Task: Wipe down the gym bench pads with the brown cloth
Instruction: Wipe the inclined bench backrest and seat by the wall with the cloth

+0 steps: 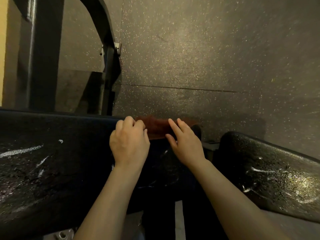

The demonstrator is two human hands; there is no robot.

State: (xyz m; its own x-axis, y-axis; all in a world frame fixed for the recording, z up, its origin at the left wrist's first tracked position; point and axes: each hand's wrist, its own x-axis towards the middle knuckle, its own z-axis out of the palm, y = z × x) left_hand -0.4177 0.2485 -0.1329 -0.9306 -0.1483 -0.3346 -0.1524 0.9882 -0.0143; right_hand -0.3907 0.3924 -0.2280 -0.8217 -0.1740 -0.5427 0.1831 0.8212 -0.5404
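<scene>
1. Left hand [129, 146]: fingers curled, knuckles up, gripping the left end of the brown cloth [156, 127].
2. Right hand [186, 143]: fingers straight and slightly spread, laid on the right part of the cloth, thumb at its near edge. Flat contact, no curl.
3. Hands sit side by side, apart, with a strip of cloth showing between them.
4. Cloth location: far edge of the long bench pad [52, 161], near that pad's right end. Its far side sits at or just over the pad edge; cannot tell how much hangs past it.
5. Cloth orientation: flattened band, long axis left-right, parallel to the pad's far edge. Ends point toward the two hands.
6. Long pad: black, textured, wet-looking, with white streaks on the left side and fainter ones below the hands.
7. Second pad [270, 172]: to the right, separated by a gap, tilted, also streaked white.
8. Both forearms are bare and enter from the bottom.
9. Beyond the pads: dark speckled rubber floor [199, 58] with a seam line across it.
10. Upper left: black machine frame [39, 52], upright post plus a curved member.
</scene>
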